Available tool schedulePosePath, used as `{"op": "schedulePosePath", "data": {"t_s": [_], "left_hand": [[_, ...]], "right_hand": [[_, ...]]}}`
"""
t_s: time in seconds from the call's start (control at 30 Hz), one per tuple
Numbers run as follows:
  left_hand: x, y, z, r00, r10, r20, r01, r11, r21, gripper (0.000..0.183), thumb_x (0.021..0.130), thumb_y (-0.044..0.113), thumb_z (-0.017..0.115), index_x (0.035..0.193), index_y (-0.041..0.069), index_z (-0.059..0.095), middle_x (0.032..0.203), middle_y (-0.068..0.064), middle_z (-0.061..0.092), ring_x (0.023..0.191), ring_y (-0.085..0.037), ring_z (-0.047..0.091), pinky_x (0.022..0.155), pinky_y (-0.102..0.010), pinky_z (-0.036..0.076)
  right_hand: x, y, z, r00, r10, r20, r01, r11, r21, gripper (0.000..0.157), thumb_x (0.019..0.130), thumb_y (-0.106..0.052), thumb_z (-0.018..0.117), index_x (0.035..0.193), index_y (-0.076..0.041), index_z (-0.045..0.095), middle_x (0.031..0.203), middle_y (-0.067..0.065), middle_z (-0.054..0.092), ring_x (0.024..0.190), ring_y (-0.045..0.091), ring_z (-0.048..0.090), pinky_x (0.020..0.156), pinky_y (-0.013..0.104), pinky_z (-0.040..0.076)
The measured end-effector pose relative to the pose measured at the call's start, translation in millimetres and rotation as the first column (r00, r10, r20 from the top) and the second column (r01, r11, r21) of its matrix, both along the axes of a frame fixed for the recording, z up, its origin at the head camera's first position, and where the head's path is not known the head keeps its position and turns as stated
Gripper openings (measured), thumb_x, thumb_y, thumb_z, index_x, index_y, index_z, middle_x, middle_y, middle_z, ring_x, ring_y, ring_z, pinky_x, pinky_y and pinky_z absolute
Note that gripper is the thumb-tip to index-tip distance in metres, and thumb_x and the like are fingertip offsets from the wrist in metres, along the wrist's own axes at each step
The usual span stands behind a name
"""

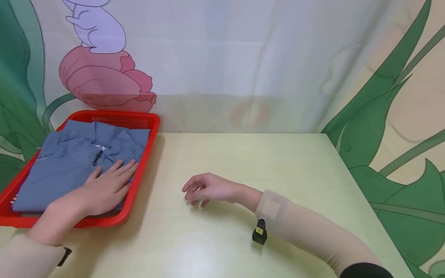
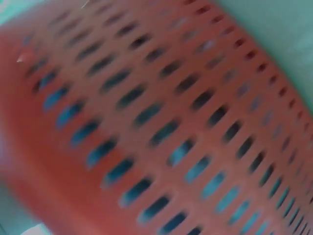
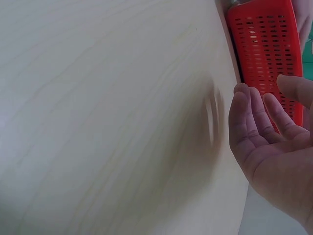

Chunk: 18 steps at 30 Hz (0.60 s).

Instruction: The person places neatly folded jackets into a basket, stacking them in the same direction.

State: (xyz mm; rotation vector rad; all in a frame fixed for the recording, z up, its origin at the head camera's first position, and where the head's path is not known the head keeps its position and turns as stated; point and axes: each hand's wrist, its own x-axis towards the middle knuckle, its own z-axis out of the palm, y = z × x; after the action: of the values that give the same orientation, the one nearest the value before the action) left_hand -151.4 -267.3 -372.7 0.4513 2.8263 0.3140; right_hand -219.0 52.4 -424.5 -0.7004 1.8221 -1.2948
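A folded blue-grey garment [image 1: 69, 170] with a collar and a short dark zip pull lies in a red plastic basket [image 1: 139, 197] on the left. My left hand [image 1: 101, 191] rests flat on the garment's right front part, fingers spread and pointing to the far side. In the left wrist view the slotted basket wall [image 2: 161, 122] fills most of the picture, and the hand itself is not seen there. My right hand [image 1: 210, 188] hovers over the table to the right of the basket, fingers loosely bent, holding nothing. The right wrist view shows the same hand [image 3: 274, 142] with its palm bare.
The pale wooden table [image 1: 278, 162] reaches back to a white printed curtain [image 1: 222, 65]. Large green leaves [image 1: 368, 135] are printed on the cloth beyond its right edge. A small black device [image 1: 259, 231] hangs at my right wrist.
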Motion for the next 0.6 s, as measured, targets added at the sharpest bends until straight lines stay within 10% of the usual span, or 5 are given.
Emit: {"op": "schedulePosePath", "data": {"t_s": [0.33, 0.6], "left_hand": [[-32.2, -17, 70.5, 0.998, 0.068, -0.015, -0.064, 0.982, 0.177, 0.076, 0.107, 0.037, 0.052, 0.163, 0.001, 0.016, 0.166, -0.030, 0.009, 0.151, -0.053, 0.004, 0.109, -0.079, 0.015], [-72.7, -13, 44.0, 0.975, 0.053, 0.215, -0.058, 0.998, 0.017, 0.082, 0.099, 0.027, 0.064, 0.160, -0.003, 0.019, 0.162, -0.036, 0.012, 0.144, -0.062, 0.010, 0.104, -0.081, 0.021]], "right_hand": [[-2.0, 9, 1.3, 1.000, -0.023, -0.005, 0.023, 0.999, 0.035, 0.032, 0.100, -0.009, 0.066, 0.129, 0.002, 0.062, 0.115, 0.019, 0.069, 0.099, 0.032, 0.068, 0.079, 0.037, 0.059], [0.0, 14, -4.6, 1.000, -0.021, -0.004, 0.021, 0.999, 0.044, 0.030, 0.100, -0.011, 0.066, 0.128, 0.000, 0.063, 0.113, 0.016, 0.071, 0.098, 0.031, 0.069, 0.079, 0.038, 0.059]]}}
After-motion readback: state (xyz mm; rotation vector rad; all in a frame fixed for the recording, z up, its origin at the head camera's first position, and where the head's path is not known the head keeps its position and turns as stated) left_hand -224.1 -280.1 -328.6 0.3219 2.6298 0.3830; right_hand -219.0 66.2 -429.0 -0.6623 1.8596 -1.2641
